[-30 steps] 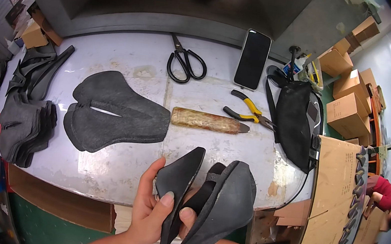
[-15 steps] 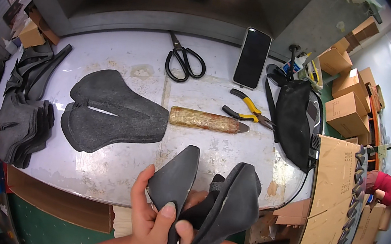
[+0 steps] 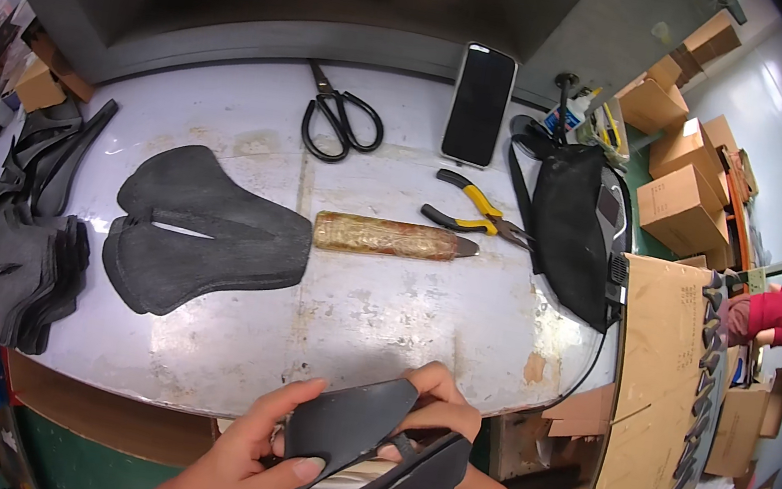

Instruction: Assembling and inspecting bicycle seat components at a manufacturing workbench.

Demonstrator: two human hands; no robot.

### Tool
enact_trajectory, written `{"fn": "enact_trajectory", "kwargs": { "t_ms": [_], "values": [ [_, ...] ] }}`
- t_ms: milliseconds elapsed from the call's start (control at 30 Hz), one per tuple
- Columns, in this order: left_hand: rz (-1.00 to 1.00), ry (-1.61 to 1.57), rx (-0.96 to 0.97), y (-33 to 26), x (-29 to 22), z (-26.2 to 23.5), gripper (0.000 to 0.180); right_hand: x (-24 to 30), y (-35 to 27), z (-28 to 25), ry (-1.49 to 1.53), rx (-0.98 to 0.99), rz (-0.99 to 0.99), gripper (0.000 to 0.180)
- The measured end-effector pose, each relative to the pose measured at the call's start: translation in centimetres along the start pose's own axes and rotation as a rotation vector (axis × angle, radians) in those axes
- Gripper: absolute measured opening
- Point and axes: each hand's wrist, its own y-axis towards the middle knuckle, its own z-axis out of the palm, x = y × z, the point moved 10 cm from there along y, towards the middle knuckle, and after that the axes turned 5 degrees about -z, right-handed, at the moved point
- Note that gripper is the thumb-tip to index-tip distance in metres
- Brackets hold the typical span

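Low in front of me, at the table's near edge, I hold a black bicycle saddle cover (image 3: 346, 422), folded so that its two wide wings stand apart. My left hand (image 3: 250, 454) grips the left wing, thumb on the smooth outer face and fingers behind. Curled over the far end of the piece is my right hand (image 3: 444, 404), its fingertips partly hidden between the wings. Beyond them, a dark grey saddle-shaped piece (image 3: 240, 240) with a slit lies flat. Its narrow end meets a knife with a tape-wrapped handle (image 3: 382, 237).
Black-handled scissors (image 3: 343, 126), a phone (image 3: 479, 106) and yellow-black pliers (image 3: 477, 209) lie farther back. A black pouch (image 3: 570, 231) sits at the right. Stacked grey saddle pieces (image 3: 27, 276) stand left. A large carton (image 3: 650, 405) borders the table's right side. Another person (image 3: 773, 314) is at far right.
The saddle cover has been lowered toward me and tilted over. My right hand has come up from behind it to its far end. The view has shifted slightly.
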Motion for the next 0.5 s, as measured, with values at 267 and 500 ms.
{"fn": "enact_trajectory", "kwargs": {
  "t_ms": [267,500],
  "values": [
    [-0.082,-0.189,-0.037,0.0,0.9,-0.2,0.075,2.6,-0.3,-0.4,0.012,-0.198,-0.193,0.016],
    [-0.149,0.488,0.067,0.7,-0.1,-0.2,0.09,3.3,-1.4,0.7,-0.078,-0.058,-0.234,0.021]
  ]
}}
